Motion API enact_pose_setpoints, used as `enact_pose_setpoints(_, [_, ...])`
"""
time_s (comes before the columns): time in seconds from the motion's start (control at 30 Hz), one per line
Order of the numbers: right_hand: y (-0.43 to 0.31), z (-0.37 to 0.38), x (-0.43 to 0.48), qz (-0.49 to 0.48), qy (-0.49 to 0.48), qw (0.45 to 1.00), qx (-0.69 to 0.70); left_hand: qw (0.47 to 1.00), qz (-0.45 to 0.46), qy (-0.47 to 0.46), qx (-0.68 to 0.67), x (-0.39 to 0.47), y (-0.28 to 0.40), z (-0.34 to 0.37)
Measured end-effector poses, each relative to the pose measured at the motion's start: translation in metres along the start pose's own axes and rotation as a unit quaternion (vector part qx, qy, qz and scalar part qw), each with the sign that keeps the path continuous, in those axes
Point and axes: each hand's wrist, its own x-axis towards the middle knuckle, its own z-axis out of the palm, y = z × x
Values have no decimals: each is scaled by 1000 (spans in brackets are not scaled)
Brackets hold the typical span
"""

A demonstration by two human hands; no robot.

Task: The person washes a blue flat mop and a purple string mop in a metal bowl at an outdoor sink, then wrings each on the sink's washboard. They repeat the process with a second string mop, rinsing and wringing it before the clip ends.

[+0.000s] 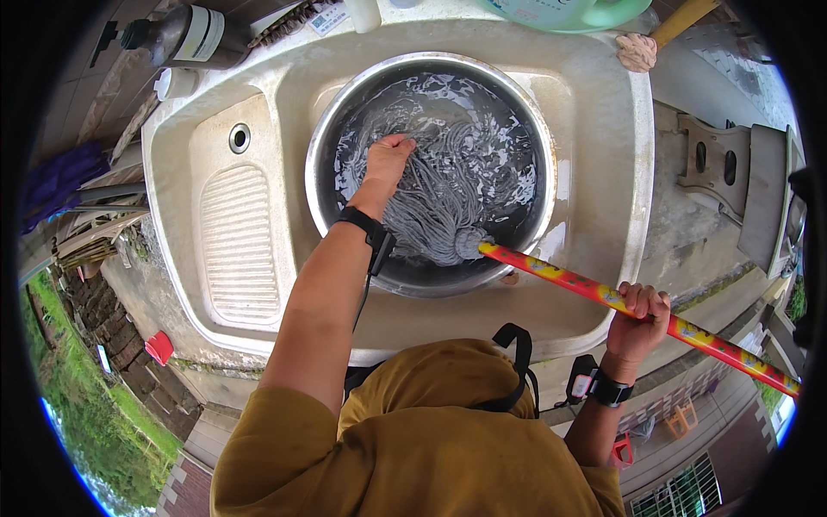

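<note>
A grey string mop head (439, 207) lies in dark, rippling water inside a round metal basin (314, 161). My left hand (389, 158) pinches some of the mop's strands between thumb and fingers, just above the water. From the mop head a red and yellow patterned mop handle (562, 279) slants across the basin's rim to the right. My right hand (639, 320) is wrapped around that handle, beyond the sink's right edge. Some strands are under water and their ends are hard to make out.
The basin stands in a pale double laundry sink (581, 161), with a ribbed washboard (239, 245) on the left. A dark pump bottle (194, 37), a white cup (176, 84) and a green jug (562, 13) line the back ledge. A stool (717, 161) stands right of the sink.
</note>
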Motion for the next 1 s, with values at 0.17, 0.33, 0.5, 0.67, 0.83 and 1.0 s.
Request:
enact_pose_setpoints(0.17, [3, -3, 3, 4, 1, 1000, 10, 998, -26, 39, -53, -1, 4, -9])
enact_pose_setpoints(0.33, [5, -3, 4, 15, 7, 1000, 20, 997, -50, 50, -23, 6, 8, -16])
enact_pose_setpoints(0.5, [9, -3, 6, 27, 23, 999, 27, 990, 40, 93, 103, -13, 19, 0])
enact_pose_setpoints(0.67, [16, 6, 5, 34, 36, 998, 31, 810, 118, 3, 575, -38, 6, 57])
enact_pose_setpoints(0.83, [-10, 33, 5, 38, -97, 983, 149, 969, 38, 8, 244, -29, 25, 33])
enact_pose_setpoints(1.0, [-96, 68, -8, -95, -224, 961, 133, 970, 120, 74, -197, -99, 99, -35])
